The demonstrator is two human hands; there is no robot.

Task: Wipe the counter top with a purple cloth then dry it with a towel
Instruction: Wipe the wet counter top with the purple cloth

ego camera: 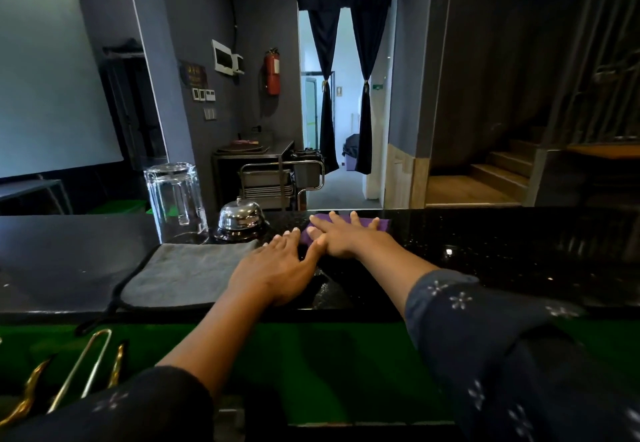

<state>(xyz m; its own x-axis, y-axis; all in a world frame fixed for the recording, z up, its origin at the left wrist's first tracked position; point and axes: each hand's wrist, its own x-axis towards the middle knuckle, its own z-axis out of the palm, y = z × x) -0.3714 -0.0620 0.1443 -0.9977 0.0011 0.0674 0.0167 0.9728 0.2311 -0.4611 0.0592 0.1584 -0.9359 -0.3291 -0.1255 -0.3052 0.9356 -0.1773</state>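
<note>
Two hands: right hand [346, 237] flat on purple cloth [379, 224].

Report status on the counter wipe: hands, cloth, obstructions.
Right hand flat on purple cloth, far edge of black counter. Left hand flat, open, beside grey towel. Bell and upturned glass stand left of cloth.

On the counter top [502, 251], my right hand [346, 237] lies flat on the cloth [379, 224] at the far edge, my left hand [277, 277] beside it, the towel [180, 273] further left, and the bell [241, 216] and upside-down glass [175, 195] behind the towel.
</note>
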